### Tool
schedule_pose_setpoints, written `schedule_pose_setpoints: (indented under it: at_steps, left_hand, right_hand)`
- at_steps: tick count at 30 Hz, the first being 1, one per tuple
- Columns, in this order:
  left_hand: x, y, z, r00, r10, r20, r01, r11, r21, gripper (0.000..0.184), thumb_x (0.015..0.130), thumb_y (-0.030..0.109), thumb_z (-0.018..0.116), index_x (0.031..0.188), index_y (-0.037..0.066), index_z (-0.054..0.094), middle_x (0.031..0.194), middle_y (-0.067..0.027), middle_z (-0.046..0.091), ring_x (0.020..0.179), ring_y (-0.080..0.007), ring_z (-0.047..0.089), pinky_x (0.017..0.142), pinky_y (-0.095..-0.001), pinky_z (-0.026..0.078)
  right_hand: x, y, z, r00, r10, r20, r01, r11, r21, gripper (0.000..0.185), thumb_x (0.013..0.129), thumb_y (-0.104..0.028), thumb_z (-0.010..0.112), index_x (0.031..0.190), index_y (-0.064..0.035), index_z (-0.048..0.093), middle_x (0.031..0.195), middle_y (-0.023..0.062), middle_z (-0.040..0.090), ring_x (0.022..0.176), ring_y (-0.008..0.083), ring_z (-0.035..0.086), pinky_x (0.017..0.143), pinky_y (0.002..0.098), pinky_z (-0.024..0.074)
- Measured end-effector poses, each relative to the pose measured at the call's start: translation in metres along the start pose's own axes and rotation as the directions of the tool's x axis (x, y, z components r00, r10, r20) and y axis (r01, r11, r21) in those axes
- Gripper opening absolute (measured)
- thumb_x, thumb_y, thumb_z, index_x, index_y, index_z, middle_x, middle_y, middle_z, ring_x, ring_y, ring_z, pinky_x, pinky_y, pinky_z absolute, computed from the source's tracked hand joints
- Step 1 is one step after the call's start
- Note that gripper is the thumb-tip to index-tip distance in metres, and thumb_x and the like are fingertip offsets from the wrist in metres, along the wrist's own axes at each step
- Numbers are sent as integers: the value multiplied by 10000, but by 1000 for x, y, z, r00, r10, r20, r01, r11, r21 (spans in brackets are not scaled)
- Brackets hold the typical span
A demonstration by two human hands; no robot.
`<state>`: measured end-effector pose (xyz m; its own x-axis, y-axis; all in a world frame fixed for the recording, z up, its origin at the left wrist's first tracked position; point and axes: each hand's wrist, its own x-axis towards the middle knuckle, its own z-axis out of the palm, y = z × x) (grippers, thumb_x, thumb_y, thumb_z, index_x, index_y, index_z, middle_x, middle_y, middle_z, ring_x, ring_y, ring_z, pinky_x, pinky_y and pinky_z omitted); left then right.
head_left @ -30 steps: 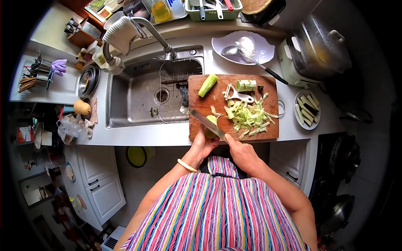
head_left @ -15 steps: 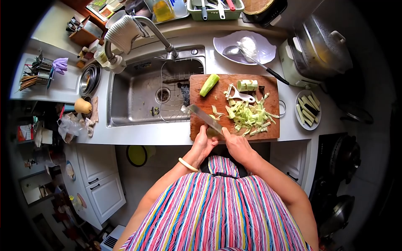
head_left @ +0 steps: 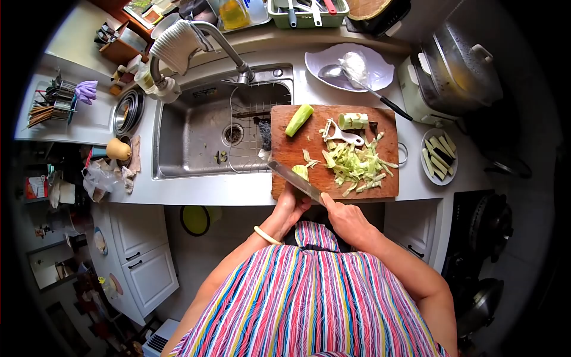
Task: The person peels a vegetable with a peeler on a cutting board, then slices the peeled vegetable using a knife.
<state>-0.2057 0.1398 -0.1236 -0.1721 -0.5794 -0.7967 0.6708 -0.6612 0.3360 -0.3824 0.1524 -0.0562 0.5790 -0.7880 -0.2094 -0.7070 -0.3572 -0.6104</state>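
Observation:
My right hand (head_left: 347,220) is closed round the handle of a kitchen knife (head_left: 302,185), whose blade points up and left over the near-left part of the wooden cutting board (head_left: 284,152). My left hand (head_left: 289,206) grips a peeled pale-green vegetable piece (head_left: 300,172) at the board's near edge; the blade crosses in front and hides part of the piece and the fingers. Farther back on the board lie another peeled green piece (head_left: 299,120), a short pale-green chunk (head_left: 353,121), a white peeler (head_left: 345,136) and a heap of peelings (head_left: 358,162).
Left of the board is a steel sink (head_left: 190,131) with a wire rack and faucet (head_left: 242,70). A white bowl (head_left: 383,74) with a spoon stands behind. To the right are a plate (head_left: 447,177) of cut strips, a steamer (head_left: 425,98) and a dark stove (head_left: 467,232).
The knife has shifted slightly right and down with my right hand. A pale-green vegetable end now shows beyond the blade, where it was mostly hidden before.

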Motion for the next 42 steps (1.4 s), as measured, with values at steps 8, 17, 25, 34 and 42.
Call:
schedule_pose_setpoints:
  at_steps: [8, 17, 25, 34, 42]
  left_hand:
    - [8, -4, -12, 999, -9, 41, 12, 996, -83, 340, 943, 408, 353, 952, 88, 469, 751, -47, 479, 561, -147, 403, 466, -257, 333]
    - [7, 0, -12, 997, 74, 13, -73, 992, -100, 480, 932, 520, 283, 940, 90, 496, 709, -45, 504, 563, -152, 449, 492, -262, 373]
    - [7, 6, -9, 997, 26, -71, -33, 995, -91, 526, 939, 536, 233, 991, 91, 507, 777, -52, 550, 532, -122, 400, 458, -233, 336]
    - [18, 17, -31, 987, 116, 112, -105, 989, -103, 499, 963, 492, 217, 1022, 94, 512, 804, -31, 573, 541, -125, 415, 473, -248, 339]
    - [9, 1, -25, 993, 88, 81, -82, 993, -80, 457, 964, 452, 217, 1045, 98, 495, 819, -46, 569, 547, -139, 420, 469, -257, 343]
  right_hand:
    - [58, 30, 37, 998, -21, -67, 15, 997, -81, 268, 786, 1, 447, 1047, 49, 409, 655, 234, 599, 651, 399, 616, 561, 489, 487]
    - [30, 11, 21, 994, -59, -90, 57, 998, -25, 377, 798, -6, 447, 1168, 50, 401, 691, 235, 591, 624, 389, 603, 554, 471, 487]
    - [13, 1, 13, 998, -59, -38, 59, 998, 4, 435, 787, 13, 445, 1213, 56, 370, 696, 229, 593, 633, 396, 603, 560, 481, 484]
    - [68, 17, 44, 991, -78, -111, 75, 997, -34, 286, 784, 12, 458, 1064, 20, 401, 654, 229, 591, 625, 411, 597, 536, 489, 470]
    - [37, 7, 25, 1000, -1, -19, 1, 999, -37, 269, 776, 15, 466, 1036, 31, 398, 657, 244, 589, 633, 427, 594, 547, 503, 466]
